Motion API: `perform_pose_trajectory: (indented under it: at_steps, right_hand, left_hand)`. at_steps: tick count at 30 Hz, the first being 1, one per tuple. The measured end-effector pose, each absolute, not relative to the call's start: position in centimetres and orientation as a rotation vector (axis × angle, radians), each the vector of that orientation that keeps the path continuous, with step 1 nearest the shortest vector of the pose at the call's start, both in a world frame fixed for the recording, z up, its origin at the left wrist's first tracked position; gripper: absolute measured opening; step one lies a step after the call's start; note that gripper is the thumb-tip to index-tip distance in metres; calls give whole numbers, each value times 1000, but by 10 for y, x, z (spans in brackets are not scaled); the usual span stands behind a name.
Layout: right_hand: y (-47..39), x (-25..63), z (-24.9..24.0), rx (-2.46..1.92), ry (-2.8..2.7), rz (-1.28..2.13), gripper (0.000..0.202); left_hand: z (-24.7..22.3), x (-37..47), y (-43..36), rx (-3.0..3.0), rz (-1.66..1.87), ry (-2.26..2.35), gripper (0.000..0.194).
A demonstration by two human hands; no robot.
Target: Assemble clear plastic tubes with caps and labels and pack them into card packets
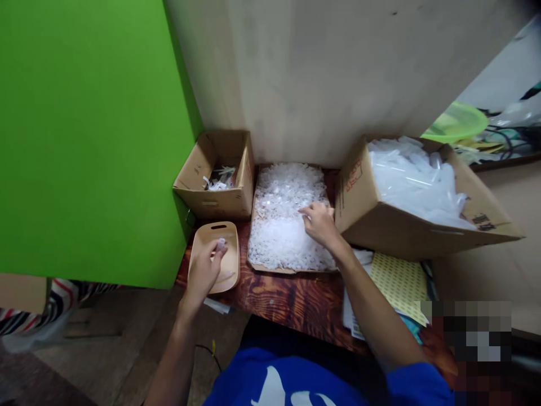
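My left hand (206, 266) is over a beige plastic basket (235, 239) with a handle slot. Its fingers are closed on a small translucent plastic piece (221, 243), whose exact kind I cannot make out. A thin clear piece (225, 277) lies in the basket below. At the shallow cardboard tray (270, 269), my right hand (319, 221) reaches over a heap of small clear plastic pieces (287, 242). The thumb and index finger are close together at the heap's surface; whatever may be between them is too small to tell.
Behind the basket stands an open cardboard box (228, 200) with scraps inside. On the right, a larger tilted box (359, 203) is full of translucent plastic tubes or sleeves (416, 180). Yellow patterned sheets (397, 282) lie on the wooden table (279, 301). A green panel (93, 141) rises at left.
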State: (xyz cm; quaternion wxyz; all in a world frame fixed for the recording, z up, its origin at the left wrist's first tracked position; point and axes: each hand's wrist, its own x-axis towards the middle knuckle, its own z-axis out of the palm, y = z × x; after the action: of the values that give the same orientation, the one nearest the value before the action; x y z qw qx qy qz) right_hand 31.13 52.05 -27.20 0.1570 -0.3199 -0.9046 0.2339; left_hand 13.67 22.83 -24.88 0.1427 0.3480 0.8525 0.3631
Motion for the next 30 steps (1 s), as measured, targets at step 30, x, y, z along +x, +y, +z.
perform_pose_trajectory:
  at_steps: [30]
  right_hand:
    - [398,374,-265,-554,-1725,1696,21]
  left_hand:
    - [-243,258,278,777,1750,1865,18]
